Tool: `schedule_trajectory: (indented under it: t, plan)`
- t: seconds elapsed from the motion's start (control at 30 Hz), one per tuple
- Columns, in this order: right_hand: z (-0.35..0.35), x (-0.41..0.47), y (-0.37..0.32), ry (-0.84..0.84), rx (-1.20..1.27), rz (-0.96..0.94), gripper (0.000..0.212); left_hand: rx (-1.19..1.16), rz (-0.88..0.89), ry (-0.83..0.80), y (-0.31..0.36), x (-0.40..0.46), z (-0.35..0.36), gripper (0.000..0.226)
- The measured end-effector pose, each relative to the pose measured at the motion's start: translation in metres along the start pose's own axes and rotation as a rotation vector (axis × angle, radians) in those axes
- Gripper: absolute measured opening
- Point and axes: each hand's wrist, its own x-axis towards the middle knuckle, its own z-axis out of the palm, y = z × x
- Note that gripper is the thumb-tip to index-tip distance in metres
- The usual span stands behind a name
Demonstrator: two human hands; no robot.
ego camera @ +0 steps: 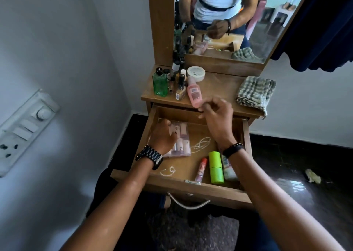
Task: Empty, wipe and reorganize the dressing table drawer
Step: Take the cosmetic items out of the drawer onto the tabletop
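The wooden drawer (193, 188) is pulled out below the dressing table top (219, 90). My left hand (162, 136) is inside it at the back left, fingers curled over a clear plastic pouch (183, 147) of small bottles. My right hand (215, 115) hovers above the drawer's back edge with blurred, loosely curled fingers. Its fingertips are at the lower end of a pink bottle (193, 90) lying on the table top; whether they pinch it is unclear. A lime green tube (215, 166), a red-capped stick (201, 169), a white bottle (228, 168) and thin white cords (200, 144) lie in the drawer.
A green bottle (160, 83), several small dark bottles (178, 75) and a round white jar (196, 73) crowd the table's left. A folded checked cloth (256, 93) lies at its right. The mirror (238, 21) stands behind. A switchboard (26, 128) is on the left wall.
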Motion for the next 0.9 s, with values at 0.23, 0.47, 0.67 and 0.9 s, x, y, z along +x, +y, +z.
schedule_trajectory:
  t: [0.23, 0.47, 0.67, 0.9]
  plan:
    - [0.026, -0.038, 0.046, -0.606, -0.664, 0.221, 0.023, 0.017, -0.140, -0.204, -0.026, 0.001, 0.013, 0.058]
    - [0.036, -0.058, 0.050, -0.772, -0.682, 0.262, 0.069, -0.124, -0.239, -0.298, -0.007, -0.016, -0.001, 0.055]
    - [0.017, -0.059, 0.046, -0.583, -0.502, 0.275, 0.050, -0.280, -0.272, -0.152, -0.003, -0.021, -0.009, 0.043]
    - [-0.032, -0.077, 0.020, -0.383, -0.323, 0.311, 0.028, -0.290, -0.150, -0.198, 0.016, -0.038, -0.016, 0.031]
